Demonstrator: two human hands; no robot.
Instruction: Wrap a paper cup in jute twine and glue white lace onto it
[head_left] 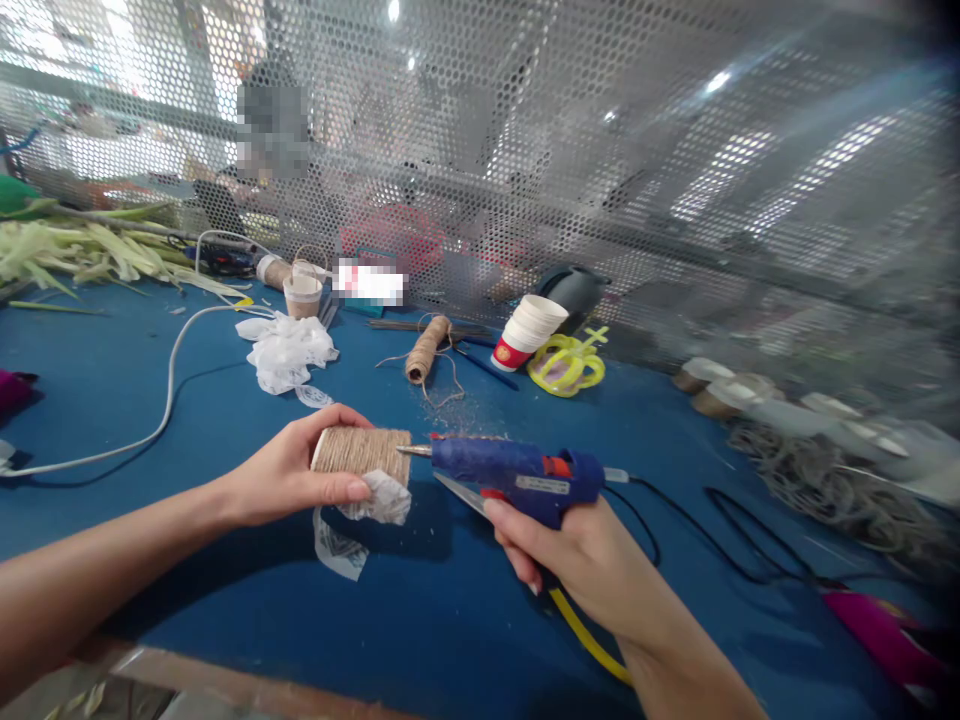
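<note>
My left hand [292, 470] holds a twine-wrapped cup [367, 450] on its side, its white rim towards the left. The left thumb presses a strip of white lace [386, 498] against the cup, and a loose lace end [339, 548] hangs below. My right hand [559, 550] is wrapped round the grip of a blue hot glue gun [487, 462]. The metal nozzle meets or nearly meets the twine near the cup's right end. Under the right hand show a scissor blade [461, 492] and a yellow handle [589, 640]; whether the fingers also hold them, I cannot tell.
Beyond my hands lie bunched white lace [289, 350], a twine roll [427, 350], stacked paper cups [529, 330] and a yellow crown-shaped piece [566, 365]. A black cord [735, 560] trails right; a white cable [172, 390] curves left. A perforated metal screen [480, 130] stands behind, with a person beyond.
</note>
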